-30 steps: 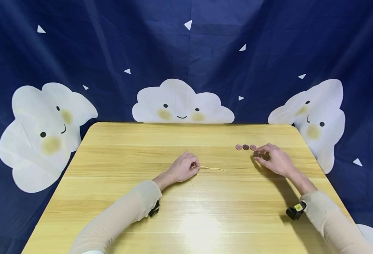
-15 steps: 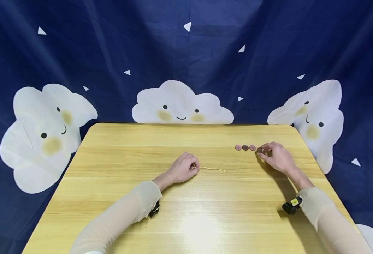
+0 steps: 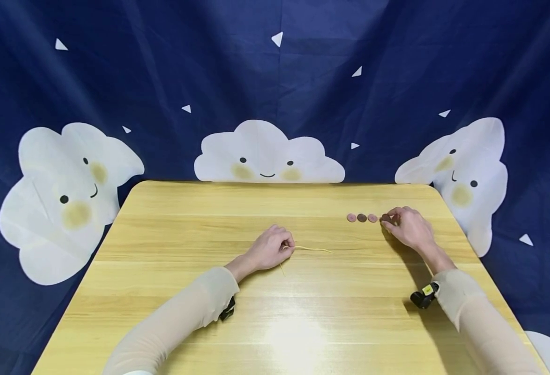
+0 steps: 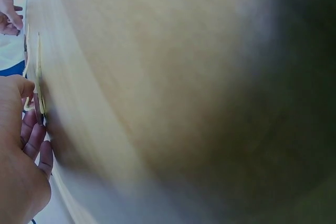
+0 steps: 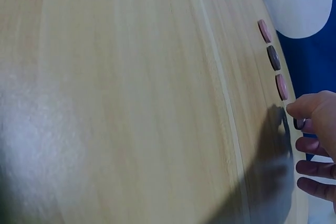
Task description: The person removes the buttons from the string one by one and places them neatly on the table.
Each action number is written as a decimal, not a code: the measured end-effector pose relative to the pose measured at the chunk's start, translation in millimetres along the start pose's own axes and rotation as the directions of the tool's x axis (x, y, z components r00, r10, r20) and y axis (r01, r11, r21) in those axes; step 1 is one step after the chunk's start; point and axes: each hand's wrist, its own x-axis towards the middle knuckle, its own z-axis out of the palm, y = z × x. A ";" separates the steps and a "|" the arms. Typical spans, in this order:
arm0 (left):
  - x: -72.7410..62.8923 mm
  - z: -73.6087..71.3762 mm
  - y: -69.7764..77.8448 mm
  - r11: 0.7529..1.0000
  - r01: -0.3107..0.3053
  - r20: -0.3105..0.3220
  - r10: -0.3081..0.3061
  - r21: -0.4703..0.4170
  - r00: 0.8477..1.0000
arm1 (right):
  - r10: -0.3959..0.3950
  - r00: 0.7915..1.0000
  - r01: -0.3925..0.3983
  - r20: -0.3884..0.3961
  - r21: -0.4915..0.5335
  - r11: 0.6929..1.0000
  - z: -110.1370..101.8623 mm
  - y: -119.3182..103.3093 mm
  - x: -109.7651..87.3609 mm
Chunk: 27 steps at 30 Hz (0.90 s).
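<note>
Lining up with the right end of a short row, a dark disc (image 3: 386, 218) sits pinched by the right hand (image 3: 413, 229); contact with the table (image 3: 186, 224) cannot be told. Just beside it lies the nearer pink disc (image 3: 372, 217), then, leftward, a second dark disc (image 3: 361, 217) and the outer pink disc (image 3: 351, 217). Judged best practice: lower the piece flat, match the neighbouring gaps, then part the fingertips evenly so nothing is nudged. Well apart, the left hand (image 3: 270, 247) grips a yellow cord (image 3: 314, 249), whose tail points rightward. Advised: hold it steady. A reddish item (image 4: 38, 109) at those fingers is unclear.
</note>
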 end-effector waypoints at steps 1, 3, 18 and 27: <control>-0.2 -0.1 0.1 1.000 0.001 -0.001 -0.001 -0.001 1.000 | 0.002 1.000 -0.002 0.003 -0.002 1.000 0.2 -0.3 0.4; -0.5 -0.4 0.3 1.000 0.003 -0.002 -0.003 -0.003 1.000 | 0.005 1.000 -0.005 0.009 -0.011 1.000 0.5 -0.1 1.3; -2.1 -0.6 -0.4 1.000 0.005 0.006 -0.005 -0.005 1.000 | 0.018 0.999 -0.016 0.033 -0.041 0.999 5.1 -2.4 2.7; -1.3 -0.5 -0.8 1.000 0.011 0.014 -0.011 0.000 1.000 | 0.023 0.999 -0.021 0.041 -0.044 0.999 5.5 -2.3 3.4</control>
